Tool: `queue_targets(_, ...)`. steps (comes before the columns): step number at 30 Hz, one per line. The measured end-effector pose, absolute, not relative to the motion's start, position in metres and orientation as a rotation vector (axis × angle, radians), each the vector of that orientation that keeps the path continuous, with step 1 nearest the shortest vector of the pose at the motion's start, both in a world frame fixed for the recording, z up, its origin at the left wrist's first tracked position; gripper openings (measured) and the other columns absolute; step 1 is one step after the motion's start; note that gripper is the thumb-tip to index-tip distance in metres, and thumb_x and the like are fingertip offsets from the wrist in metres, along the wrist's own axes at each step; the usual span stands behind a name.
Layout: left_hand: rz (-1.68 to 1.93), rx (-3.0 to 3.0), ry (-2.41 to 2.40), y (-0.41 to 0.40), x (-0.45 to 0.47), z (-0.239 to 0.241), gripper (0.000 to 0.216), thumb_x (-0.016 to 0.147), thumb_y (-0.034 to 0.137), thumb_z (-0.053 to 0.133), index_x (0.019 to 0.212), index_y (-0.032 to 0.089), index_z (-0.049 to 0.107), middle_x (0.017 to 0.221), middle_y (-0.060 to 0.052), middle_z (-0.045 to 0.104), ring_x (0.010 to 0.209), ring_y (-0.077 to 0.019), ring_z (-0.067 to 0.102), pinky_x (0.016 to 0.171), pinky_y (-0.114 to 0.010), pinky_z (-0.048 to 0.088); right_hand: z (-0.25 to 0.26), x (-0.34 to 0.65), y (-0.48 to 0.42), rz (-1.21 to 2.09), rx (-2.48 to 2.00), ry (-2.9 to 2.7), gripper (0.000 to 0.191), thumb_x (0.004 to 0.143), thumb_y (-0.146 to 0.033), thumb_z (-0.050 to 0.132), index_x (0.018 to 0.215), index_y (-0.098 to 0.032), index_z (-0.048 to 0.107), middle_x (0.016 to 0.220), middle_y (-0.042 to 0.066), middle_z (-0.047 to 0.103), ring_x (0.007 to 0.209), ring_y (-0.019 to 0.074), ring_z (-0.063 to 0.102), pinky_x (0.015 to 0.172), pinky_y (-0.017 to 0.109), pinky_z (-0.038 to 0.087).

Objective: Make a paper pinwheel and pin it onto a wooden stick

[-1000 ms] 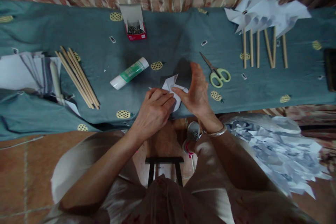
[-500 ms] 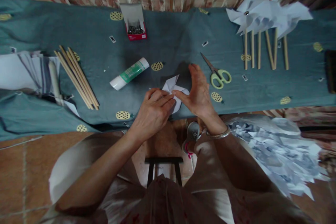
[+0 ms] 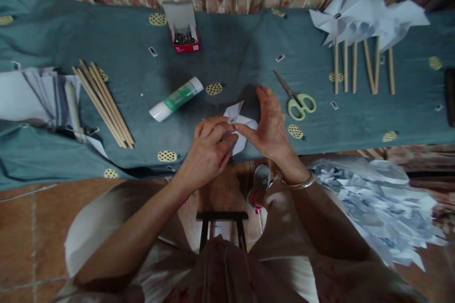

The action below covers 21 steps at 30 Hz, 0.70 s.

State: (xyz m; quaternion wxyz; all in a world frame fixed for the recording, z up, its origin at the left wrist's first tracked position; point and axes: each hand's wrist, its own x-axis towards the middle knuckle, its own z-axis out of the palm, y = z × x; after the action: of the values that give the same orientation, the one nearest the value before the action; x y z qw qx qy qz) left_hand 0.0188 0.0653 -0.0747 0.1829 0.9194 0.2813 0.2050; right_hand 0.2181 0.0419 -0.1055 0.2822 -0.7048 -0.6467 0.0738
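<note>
A white paper pinwheel (image 3: 241,143) with folded blades lies at the table's near edge, partly covered by my hands. My left hand (image 3: 209,147) has its fingers curled and pinched on the pinwheel's left side near its centre. From the right, my right hand (image 3: 270,128) presses its thumb tip at the pinwheel's centre, while its other fingers stretch away, apart from the thumb. Just right of that hand lie scissors with green handles (image 3: 300,104). A white and green glue stick (image 3: 177,99) rests up and left of my left hand.
Several wooden sticks (image 3: 103,104) lie left, beside stacked white paper (image 3: 26,97). A red and white box (image 3: 185,47) of small metal pieces stands open at the back. Finished pinwheels on sticks (image 3: 366,19) lie back right. A bag of white paper pieces (image 3: 377,208) sits below right.
My left fingers have shifted slightly at the pinwheel's centre. My right thumb stays pressed there. The view has moved a little; nothing else visibly differs.
</note>
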Motion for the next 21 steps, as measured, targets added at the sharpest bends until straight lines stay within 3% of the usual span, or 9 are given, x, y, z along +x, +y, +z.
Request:
queue_targets(10, 0.815, 2.481, 0.870, 0.075, 0.016, -0.076, 0.029, 0.091, 0.016, 0.051, 0.113, 0.022, 0.070, 0.120, -0.010, 0.067, 0.124, -0.0284, 0.054, 0.104, -0.051, 0.046, -0.099, 0.203, 0.043, 0.332, -1.895, -1.621, 0.083, 0.087, -0.054, 0.066, 0.154, -0.023, 0.029, 0.160, 0.020, 0.035, 0.151, 0.0403, 0.029, 0.115, 0.065, 0.032)
queue_targets(16, 0.820, 2.366, 1.024, 0.084, 0.014, -0.078, 0.032, 0.092, 0.024, 0.053, 0.122, 0.023, 0.065, 0.130, -0.009, 0.065, 0.123, -0.0272, 0.054, 0.106, -0.050, 0.046, -0.095, 0.216, 0.044, 0.369, -1.853, -1.599, 0.085, 0.087, -0.067, 0.057, 0.149, -0.011, 0.040, 0.154, 0.024, 0.045, 0.147, 0.0360, 0.041, 0.117, 0.059, 0.036)
queue_targets(21, 0.836, 2.340, 1.051, 0.086, 0.011, -0.077, 0.036, 0.093, 0.026, 0.053, 0.128, 0.021, 0.061, 0.134, -0.010, 0.063, 0.125, -0.0252, 0.054, 0.107, -0.047, 0.046, -0.091, 0.226, 0.041, 0.388, -1.737, -1.573, 0.064, 0.093, -0.057, 0.053, 0.140, -0.014, 0.051, 0.138, 0.020, 0.063, 0.129, 0.0307, 0.060, 0.108, 0.053, 0.049)
